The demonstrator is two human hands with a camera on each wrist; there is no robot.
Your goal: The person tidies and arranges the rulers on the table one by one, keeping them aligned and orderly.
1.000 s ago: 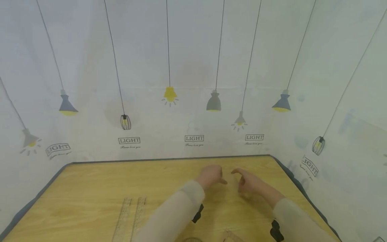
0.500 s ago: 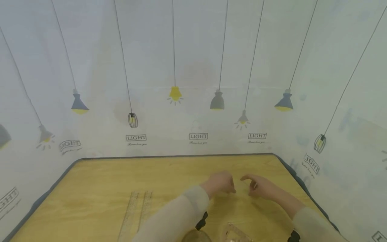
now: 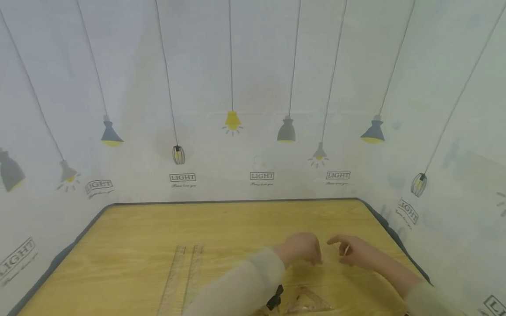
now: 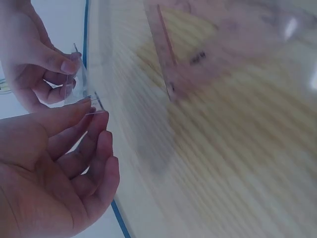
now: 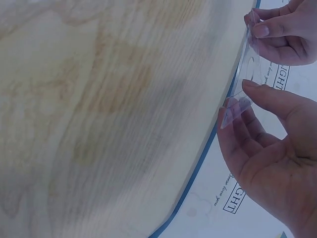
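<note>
A clear plastic set square (image 5: pixel 242 69) with a round hole is held up above the table between both hands. My left hand (image 3: pixel 302 248) pinches one end of it between thumb and fingers. The right hand (image 3: pixel 357 252) pinches the other end, thumb facing the other thumb. In the head view the clear plastic hardly shows against the wood. In the left wrist view, a pinkish transparent set square (image 4: pixel 163 44) lies on the table below the hands.
Two clear rulers, a left one (image 3: pixel 171 276) and a right one (image 3: pixel 193 272), lie side by side left of the left sleeve (image 3: pixel 241 281). A dark edge borders the wooden table (image 3: pixel 130 237), and lamp-printed walls (image 3: pixel 261 153) rise behind it and at both sides.
Both hands have shifted right and slightly down in the head view, keeping their pinching pose. The view itself has swung a little, so the wall prints and rulers sit farther right.
</note>
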